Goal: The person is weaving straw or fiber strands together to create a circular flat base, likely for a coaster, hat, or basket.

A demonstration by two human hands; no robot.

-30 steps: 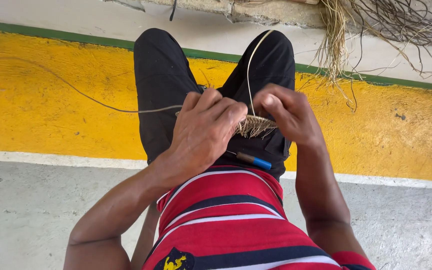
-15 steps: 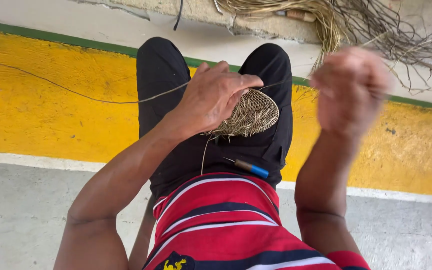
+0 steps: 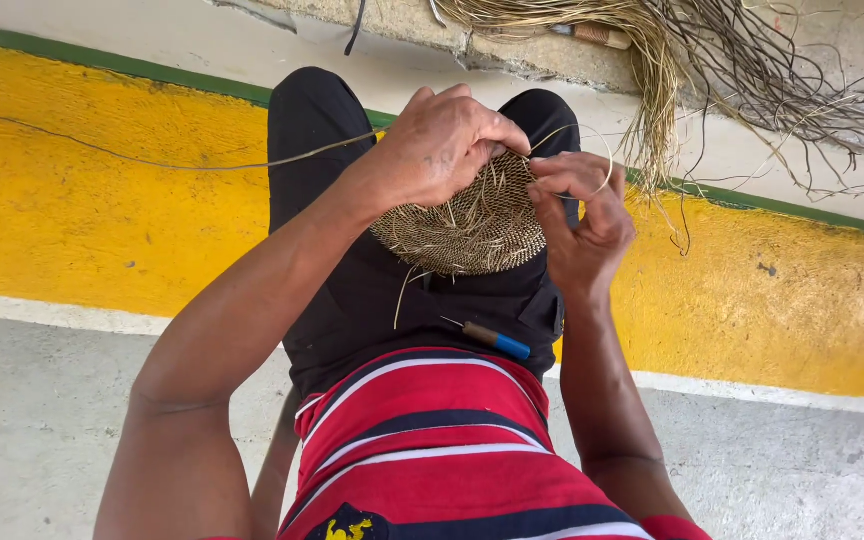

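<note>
– Where's the woven disc (image 3: 472,225)?
– Centre frame, over the lap. The left hand (image 3: 442,145) has its fingers clamped on its top edge.
– And the right hand (image 3: 582,215)?
– Fingers pinched together on a thin strand (image 3: 592,150).

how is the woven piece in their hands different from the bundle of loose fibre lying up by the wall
The woven disc is tightly interlaced into a rounded, dense mat; the loose fibre bundle is unwoven strands fanning out in a straggly spray. The disc is held above the lap, the left hand over its top and the right hand at its edge; the bundle lies untouched on the ground. Both are the same pale straw colour.
</note>
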